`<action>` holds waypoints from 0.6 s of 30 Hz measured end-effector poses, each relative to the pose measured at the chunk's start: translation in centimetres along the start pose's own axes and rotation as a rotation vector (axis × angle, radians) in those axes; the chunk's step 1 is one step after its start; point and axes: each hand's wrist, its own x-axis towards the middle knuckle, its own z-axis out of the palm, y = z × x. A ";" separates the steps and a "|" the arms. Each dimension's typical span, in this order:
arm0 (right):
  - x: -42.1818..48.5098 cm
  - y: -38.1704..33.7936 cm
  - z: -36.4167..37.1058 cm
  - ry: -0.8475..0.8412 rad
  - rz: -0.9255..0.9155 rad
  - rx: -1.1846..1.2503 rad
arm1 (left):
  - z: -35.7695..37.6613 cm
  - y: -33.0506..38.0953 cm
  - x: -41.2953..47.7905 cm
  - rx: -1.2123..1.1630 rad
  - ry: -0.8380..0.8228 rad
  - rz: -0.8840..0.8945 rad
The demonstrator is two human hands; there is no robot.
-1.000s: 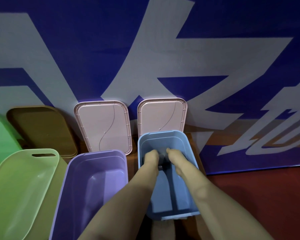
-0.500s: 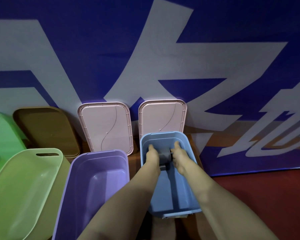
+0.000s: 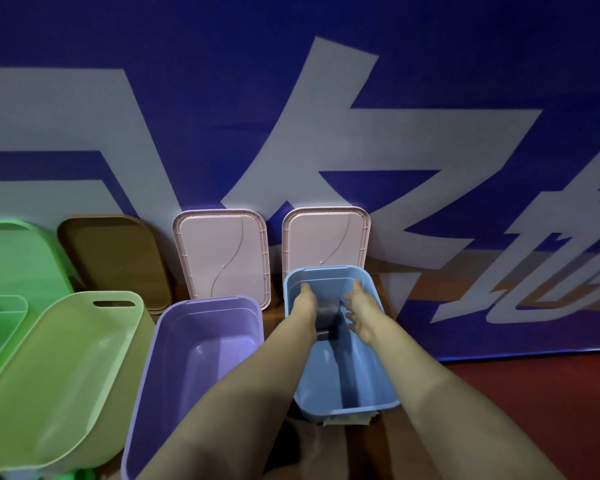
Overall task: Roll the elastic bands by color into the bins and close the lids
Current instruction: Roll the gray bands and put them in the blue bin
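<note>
A blue banner (image 3: 430, 98) with large white characters fills the background. In front of it stands a row of open bins, with green bins (image 3: 14, 258) at the far left. Next comes a light green bin (image 3: 49, 393), which holds nothing visible. A brown lid (image 3: 111, 258) leans behind it. The purple bin (image 3: 201, 341) beside it has a bare floor. The blue bin (image 3: 371, 375) stands at the right end of the row, its long axis running away from the person.

Two pink lids lean upright against the banner, one (image 3: 222, 254) behind the purple bin and one (image 3: 326, 237) behind the blue bin.

A grey elastic band lies inside the blue bin. Its loose strip (image 3: 347, 375) lies flat along the floor, lengthwise with the bin. Its far part is wound into a roll (image 3: 326, 311) near the back wall, with the roll's axis running left to right across the bin.

Both hands reach into the blue bin with the roll between them. The left hand (image 3: 305, 303) lies against the roll's left end, fingers straight and pointing forward. The right hand (image 3: 362, 308) is just beside the right end, fingers spread and relaxed. Whether it touches the roll cannot be told.
</note>
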 end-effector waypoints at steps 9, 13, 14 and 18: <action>-8.1 -3.7 0.4 -0.076 -0.191 -0.092 | -2.6 2.0 -7.3 0.064 -0.133 0.236; -12.7 -4.3 1.8 -0.124 -0.302 -0.157 | -6.2 3.3 -9.9 0.144 -0.111 0.391; -13.8 -4.4 2.4 -0.137 -0.331 -0.173 | -7.5 3.6 -11.2 0.162 -0.100 0.422; -17.9 -4.0 5.8 -0.230 -0.420 -0.258 | -13.8 4.4 -15.0 0.257 -0.027 0.562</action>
